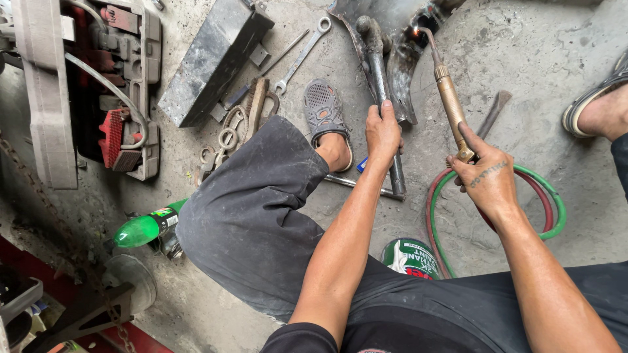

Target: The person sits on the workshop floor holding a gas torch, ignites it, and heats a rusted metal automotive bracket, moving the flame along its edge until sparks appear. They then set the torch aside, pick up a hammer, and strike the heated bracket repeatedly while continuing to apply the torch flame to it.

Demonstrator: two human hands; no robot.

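My left hand grips a dark steel bar that lies along the concrete floor, its knobbed end resting on a curved, blackened metal piece. My right hand holds a brass gas torch; its thin nozzle reaches up to the curved metal, where a small flame glows. Red and green hoses loop from the torch behind my right hand. My foot in a grey sandal rests beside the bar.
A combination wrench, a dark metal box, rings and a wire brush lie at upper left. A green plastic bottle, a paint can, a chisel and a machine part are nearby. Another person's sandalled foot is at right.
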